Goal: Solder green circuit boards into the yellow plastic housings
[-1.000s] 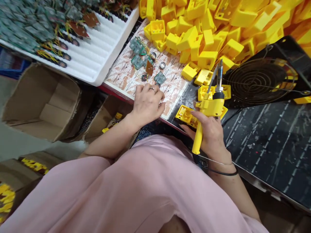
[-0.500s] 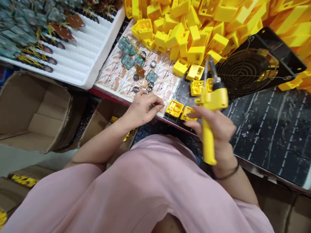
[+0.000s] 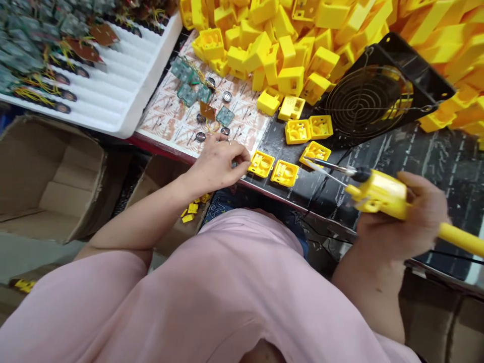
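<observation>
Right hand [image 3: 410,227]: now that it has swung to the right, it grips the gun [image 3: 385,194] firmly by its handle.
Gun: nose pointing left, where half a second ago it pointed far; the tip [image 3: 328,164] reaches the right case [image 3: 318,147], touching or just above, I cannot tell.
Meaning: the turn uncovers that case and, I judge, shifts the work from the near pair to it.
Left hand [image 3: 221,164]: fingers curled, thumb close to forefinger, at the near edge; whether it pinches anything I cannot tell.
Near pair: one case [image 3: 261,164] just beside the left fingertips, another [image 3: 285,173] to its right, both hollow side up.
Far pair: two cases [image 3: 297,132] side by side, left of the fan [image 3: 355,108].
Boards [image 3: 188,95]: loose on the patterned sheet [image 3: 162,123], beyond the left hand.
</observation>
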### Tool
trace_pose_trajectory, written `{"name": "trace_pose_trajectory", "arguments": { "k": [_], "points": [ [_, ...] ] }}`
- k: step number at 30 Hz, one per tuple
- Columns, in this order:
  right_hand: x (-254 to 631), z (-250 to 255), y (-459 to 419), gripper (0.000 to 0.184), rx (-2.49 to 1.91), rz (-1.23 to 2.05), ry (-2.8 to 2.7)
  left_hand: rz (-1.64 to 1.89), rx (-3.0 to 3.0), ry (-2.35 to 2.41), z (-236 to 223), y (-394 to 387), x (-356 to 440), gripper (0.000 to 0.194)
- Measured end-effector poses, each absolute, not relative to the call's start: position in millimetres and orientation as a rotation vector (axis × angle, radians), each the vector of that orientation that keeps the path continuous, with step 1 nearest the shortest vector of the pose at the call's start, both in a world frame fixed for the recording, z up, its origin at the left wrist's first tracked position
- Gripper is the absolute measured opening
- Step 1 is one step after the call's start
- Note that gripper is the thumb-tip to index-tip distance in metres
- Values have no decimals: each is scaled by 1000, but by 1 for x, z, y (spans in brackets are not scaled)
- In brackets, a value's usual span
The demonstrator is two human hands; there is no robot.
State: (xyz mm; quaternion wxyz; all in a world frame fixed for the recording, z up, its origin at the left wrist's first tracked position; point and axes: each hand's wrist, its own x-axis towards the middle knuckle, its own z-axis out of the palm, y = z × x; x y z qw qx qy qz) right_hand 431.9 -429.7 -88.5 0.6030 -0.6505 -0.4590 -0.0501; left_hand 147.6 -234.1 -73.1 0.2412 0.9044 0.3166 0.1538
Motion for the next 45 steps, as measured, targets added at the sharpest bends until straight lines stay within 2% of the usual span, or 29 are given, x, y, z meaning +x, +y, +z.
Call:
{"name": "trace_pose_trajectory", "arguments": {
  "k": [1, 3, 8, 18, 27, 32, 38, 45],
  "points": [
    [419, -90, -424, 39, -1432, -163, -1011, 410, 2486, 869, -72, -234, 148, 20],
    [398, -89, -417, 30, -1367, -130, -1032, 390, 2509, 863, -71, -234, 149, 20],
    [378, -79, -418, 17, -1313, -72, -1283, 338, 2540, 804, -69, -230, 153, 20],
    [362, -62, -415, 25, -1433, -49, -1676, 101, 2763, 687, -57, -221, 164, 24],
    [371, -55, -401, 25, -1220, -54, -1893, 167, 2878, 656, -60, -221, 165, 25],
    [367, -46, -401, 27, -1222, -55, -1838, 146, 2884, 615, -60, -220, 165, 29],
    [369, -46, -401, 20, -1217, -48, -1923, 141, 2917, 619, -60, -220, 167, 29],
    [383, -55, -414, 20, -1257, -124, -1675, 141, 2941, 572, -61, -217, 168, 26]
  ]
}}
